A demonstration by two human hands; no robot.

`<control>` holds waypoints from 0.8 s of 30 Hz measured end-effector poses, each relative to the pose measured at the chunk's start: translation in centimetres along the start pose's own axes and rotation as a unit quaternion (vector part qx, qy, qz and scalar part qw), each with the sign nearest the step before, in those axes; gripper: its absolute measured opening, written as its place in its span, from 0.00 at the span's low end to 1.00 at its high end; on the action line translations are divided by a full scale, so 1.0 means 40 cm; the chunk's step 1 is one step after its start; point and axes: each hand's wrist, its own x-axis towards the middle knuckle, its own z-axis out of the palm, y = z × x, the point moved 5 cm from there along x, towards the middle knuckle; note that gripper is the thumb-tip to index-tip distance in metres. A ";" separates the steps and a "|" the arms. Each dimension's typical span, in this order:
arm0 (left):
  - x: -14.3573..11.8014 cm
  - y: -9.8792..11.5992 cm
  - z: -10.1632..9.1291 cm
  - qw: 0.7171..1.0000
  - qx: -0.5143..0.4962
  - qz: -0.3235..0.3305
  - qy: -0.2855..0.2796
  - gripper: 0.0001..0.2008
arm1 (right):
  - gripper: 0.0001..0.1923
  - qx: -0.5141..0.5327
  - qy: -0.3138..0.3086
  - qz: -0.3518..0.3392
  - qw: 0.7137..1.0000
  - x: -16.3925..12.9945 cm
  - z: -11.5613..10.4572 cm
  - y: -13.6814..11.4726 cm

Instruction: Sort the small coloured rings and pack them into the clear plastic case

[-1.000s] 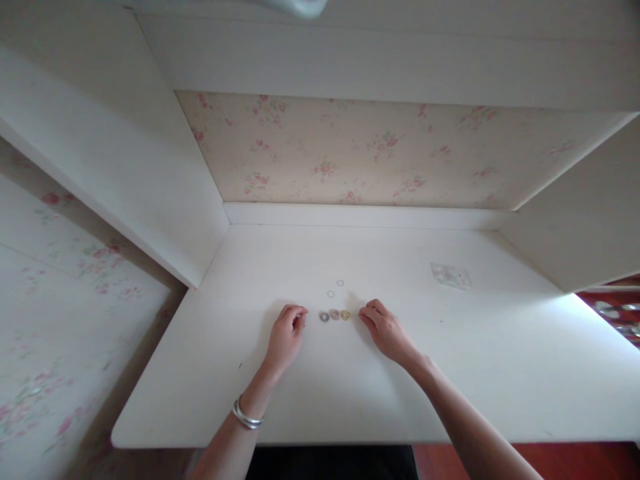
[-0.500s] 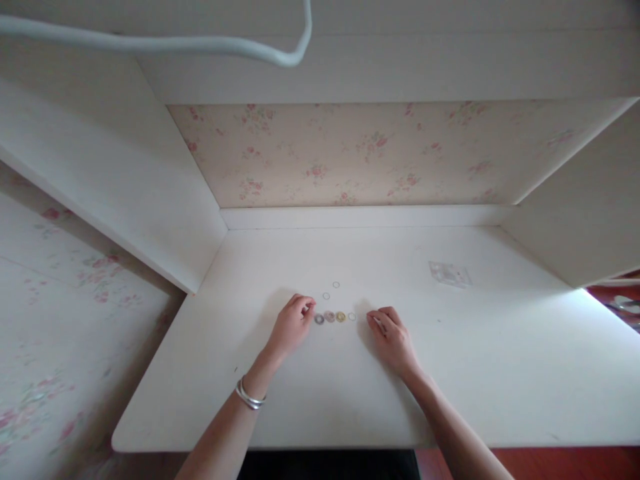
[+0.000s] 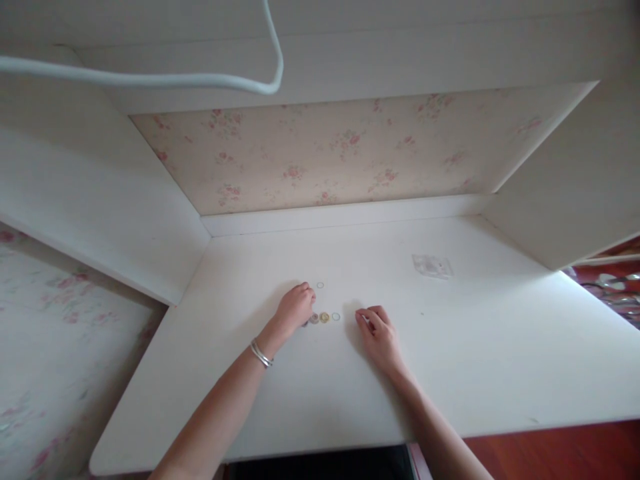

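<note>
A short row of small round coin-like discs lies on the white desk: a dark one (image 3: 305,325) partly under my left hand, a reddish one (image 3: 315,319) and a gold one (image 3: 325,318). At the row's right end is a thin clear ring (image 3: 336,317). Another thin ring (image 3: 321,285) lies farther back. My left hand (image 3: 296,307), with bracelets at the wrist, is closed, fingers down at the desk behind the dark disc; its fingertips are hidden. To the right of the row, my right hand (image 3: 379,331) rests with thumb and fingertips pinched together; anything between them is too small to make out.
A clear plastic bag (image 3: 433,266) lies toward the back right of the white desk (image 3: 500,333). White side panels and a low back ledge (image 3: 350,210) bound the desk. A white cable or tube (image 3: 200,81) crosses the upper left, near the camera.
My left hand has moved over the nearer of the two back rings, which is now hidden, and partly covers the dark disc. My right hand stays beside the row. The view has shifted and tilted slightly.
</note>
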 end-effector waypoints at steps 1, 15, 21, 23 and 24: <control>0.002 0.001 0.002 1.000 -0.001 0.003 -0.002 0.11 | 0.16 0.003 0.001 0.001 1.000 0.001 -0.001 0.001; -0.041 0.134 -0.015 0.997 -0.039 0.070 0.005 0.08 | 0.17 0.050 0.003 0.030 0.998 0.014 -0.007 0.012; -0.036 0.174 0.009 0.997 0.015 0.073 -0.029 0.08 | 0.17 0.061 0.003 0.031 0.998 0.015 -0.010 0.008; -0.036 0.180 0.016 0.996 0.037 0.065 -0.044 0.09 | 0.17 0.062 0.001 0.030 0.998 0.015 -0.010 0.009; -0.037 0.182 0.016 0.996 0.042 0.061 -0.046 0.09 | 0.17 0.062 0.002 0.031 0.998 0.015 -0.011 0.011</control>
